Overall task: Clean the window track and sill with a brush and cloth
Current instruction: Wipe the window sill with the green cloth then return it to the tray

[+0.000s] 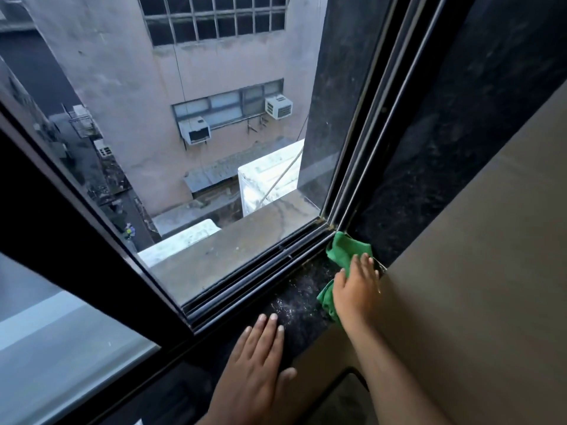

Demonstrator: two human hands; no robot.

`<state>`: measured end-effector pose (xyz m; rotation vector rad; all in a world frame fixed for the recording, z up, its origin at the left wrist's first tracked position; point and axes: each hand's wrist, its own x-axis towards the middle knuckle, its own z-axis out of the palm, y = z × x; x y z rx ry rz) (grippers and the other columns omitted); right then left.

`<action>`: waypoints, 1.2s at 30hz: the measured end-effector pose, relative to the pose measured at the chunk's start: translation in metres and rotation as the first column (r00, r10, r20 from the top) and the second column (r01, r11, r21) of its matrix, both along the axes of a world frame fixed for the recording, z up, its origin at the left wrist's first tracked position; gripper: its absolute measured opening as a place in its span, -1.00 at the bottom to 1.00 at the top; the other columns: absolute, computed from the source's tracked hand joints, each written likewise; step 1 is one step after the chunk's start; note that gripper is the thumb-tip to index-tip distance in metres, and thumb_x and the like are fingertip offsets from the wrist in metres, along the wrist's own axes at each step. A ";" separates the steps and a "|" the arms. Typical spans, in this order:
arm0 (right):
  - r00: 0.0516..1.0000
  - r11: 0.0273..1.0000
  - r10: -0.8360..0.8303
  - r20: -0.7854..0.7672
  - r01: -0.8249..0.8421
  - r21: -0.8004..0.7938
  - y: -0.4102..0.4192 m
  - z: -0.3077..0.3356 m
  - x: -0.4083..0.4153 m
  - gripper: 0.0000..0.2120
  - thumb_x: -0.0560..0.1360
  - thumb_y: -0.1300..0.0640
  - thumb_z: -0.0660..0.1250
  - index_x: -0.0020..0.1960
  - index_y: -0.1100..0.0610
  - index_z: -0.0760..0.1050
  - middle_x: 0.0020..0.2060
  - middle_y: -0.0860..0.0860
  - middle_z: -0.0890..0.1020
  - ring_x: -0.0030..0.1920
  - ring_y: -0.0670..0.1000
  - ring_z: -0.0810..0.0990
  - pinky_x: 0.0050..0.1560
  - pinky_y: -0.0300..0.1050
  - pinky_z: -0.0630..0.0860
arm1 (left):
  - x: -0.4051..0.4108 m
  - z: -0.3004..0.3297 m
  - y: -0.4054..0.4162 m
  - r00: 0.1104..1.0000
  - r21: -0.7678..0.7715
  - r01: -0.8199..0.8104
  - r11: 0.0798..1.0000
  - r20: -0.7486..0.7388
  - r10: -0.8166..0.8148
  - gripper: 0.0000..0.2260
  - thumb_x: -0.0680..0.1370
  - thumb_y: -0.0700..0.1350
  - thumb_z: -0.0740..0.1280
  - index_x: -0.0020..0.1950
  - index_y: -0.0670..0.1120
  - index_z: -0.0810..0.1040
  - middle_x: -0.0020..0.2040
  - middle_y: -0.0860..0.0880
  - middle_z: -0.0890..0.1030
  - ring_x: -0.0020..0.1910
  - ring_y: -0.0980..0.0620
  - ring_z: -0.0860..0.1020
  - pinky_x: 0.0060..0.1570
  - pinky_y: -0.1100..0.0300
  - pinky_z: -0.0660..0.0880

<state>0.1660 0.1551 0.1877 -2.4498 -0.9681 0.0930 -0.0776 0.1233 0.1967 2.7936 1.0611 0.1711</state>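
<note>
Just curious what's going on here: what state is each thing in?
right hand: fingers straight, pressing the green cloth.
green cloth: bunched in the corner.
left hand: flat on the sill, holding nothing.
sill: dark, speckled with dust.
window track: exposed, grime at its corner.

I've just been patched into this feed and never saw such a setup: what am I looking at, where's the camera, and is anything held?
No machine here: a person works with two bare hands, and the one picture comes from a camera worn on their head, looking forward and down. The left hand lies flat on the dark speckled sill, holding nothing. The right hand presses a green cloth onto the sill near the corner, fingers straight. Along the sill's far edge runs the black window track. Pale dust shows on the sill between the hands. No brush is in view.
</note>
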 end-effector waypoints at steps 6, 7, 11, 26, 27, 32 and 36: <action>0.991 0.995 0.098 0.090 -0.096 -0.029 0.013 0.006 0.015 -0.40 0.54 0.20 0.25 0.51 0.36 0.19 0.47 0.33 0.31 0.51 0.27 0.23 0.50 0.12 0.14 | -0.019 -0.004 0.004 1.000 -0.005 -0.001 1.000 -0.029 0.000 -0.35 0.64 0.23 -0.08 0.31 -0.18 0.58 0.38 -0.17 0.51 0.36 -0.18 0.47 0.37 0.03 0.11; 0.980 0.983 0.149 0.128 -0.133 -0.124 0.017 0.004 0.012 -0.37 0.54 0.14 0.23 0.54 0.34 0.15 0.50 0.33 0.26 0.53 0.27 0.17 0.51 0.12 0.08 | -0.020 -0.004 0.005 0.999 -0.008 0.006 1.000 -0.039 -0.006 -0.35 0.64 0.23 -0.08 0.31 -0.18 0.58 0.39 -0.16 0.50 0.36 -0.17 0.47 0.36 0.02 0.14; 0.975 0.940 0.179 0.132 -0.129 -0.317 0.027 -0.002 0.007 -0.34 0.56 -0.02 0.05 0.57 0.28 0.04 0.56 0.29 0.08 0.58 0.22 -0.03 0.55 0.13 -0.11 | -0.023 -0.002 0.008 0.997 -0.019 0.039 0.999 -0.062 -0.040 -0.38 0.64 0.22 -0.05 0.34 -0.17 0.56 0.41 -0.16 0.48 0.39 -0.17 0.44 0.30 -0.02 0.25; 0.916 0.883 0.394 0.079 -0.354 -0.307 -0.043 0.000 -0.080 -0.34 0.59 -0.13 -0.18 0.59 0.19 0.03 0.59 0.13 0.00 0.59 0.09 -0.10 0.54 0.04 -0.21 | -0.045 0.004 0.011 0.998 -0.091 0.005 0.996 -0.060 -0.011 -0.44 0.67 0.06 -0.12 0.40 -0.21 0.49 0.46 -0.15 0.41 0.47 -0.14 0.33 0.43 0.07 0.05; 0.938 0.903 0.332 0.096 -0.286 -0.322 -0.042 -0.001 -0.069 -0.35 0.60 -0.12 -0.15 0.59 0.20 0.01 0.59 0.15 0.00 0.59 0.11 -0.09 0.55 0.07 -0.17 | -0.046 0.003 0.011 0.998 -0.069 0.018 0.997 -0.065 -0.022 -0.47 0.66 0.06 -0.06 0.40 -0.20 0.48 0.47 -0.15 0.40 0.48 -0.12 0.32 0.43 0.04 0.07; 0.991 0.917 -0.120 0.063 0.134 -0.377 0.023 0.007 -0.053 -0.35 0.61 -0.05 -0.01 0.57 0.30 0.01 0.58 0.25 0.01 0.58 0.22 -0.07 0.53 0.21 -0.12 | -0.048 -0.004 0.012 0.996 -0.048 0.037 0.998 -0.085 -0.041 -0.49 0.62 0.09 0.09 0.49 -0.16 0.35 0.54 -0.13 0.27 0.55 -0.09 0.17 0.42 -0.04 0.11; 0.935 0.868 -0.350 -0.053 0.302 -0.393 0.066 0.013 -0.084 -0.37 0.60 0.07 -0.02 0.58 0.31 -0.10 0.58 0.28 -0.11 0.57 0.25 -0.18 0.52 0.23 -0.21 | -0.056 -0.005 0.012 0.993 -0.027 0.059 0.998 -0.099 -0.062 -0.48 0.64 0.10 0.07 0.50 -0.17 0.33 0.55 -0.14 0.25 0.55 -0.09 0.14 0.43 -0.03 0.08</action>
